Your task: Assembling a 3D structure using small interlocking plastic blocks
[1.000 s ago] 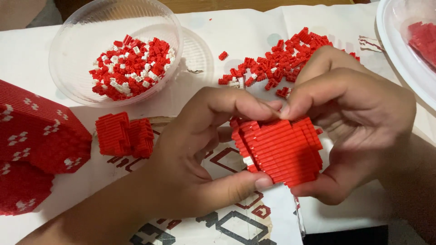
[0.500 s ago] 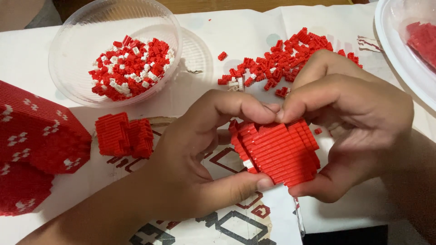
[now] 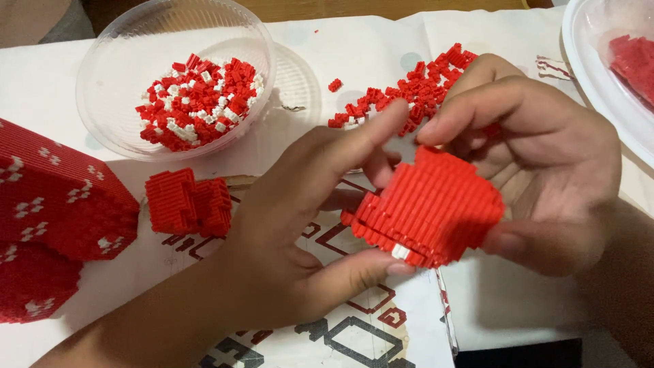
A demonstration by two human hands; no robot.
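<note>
Red block chunk: sitting between both hands, tilted now so its ribbed face is turning up and toward the right palm; half a second back, lying flatter and lower with fingers pinched over its top edge.
Left hand: gripping the chunk from the left, thumb pressing under the lower edge by the single white piece, index finger stretching up over the top corner.
Right hand: opening up compared with before, palm cupping the chunk's right side, thumb resting under its lower right corner, index fingertip hovering just above the top edge.
Change: pinch on top loosening, chunk being rotated; probably getting turned for a look at, or access to, another side rather than pressing a piece in.
Loose red pile: lying just beyond the fingertips, partly hidden behind the right hand.
Clear bowl: holding red and white bits, sitting well beyond the left hand.
Small red sub-build: resting just left of the left hand.
Big red model: sitting at far left, untouched.
</note>
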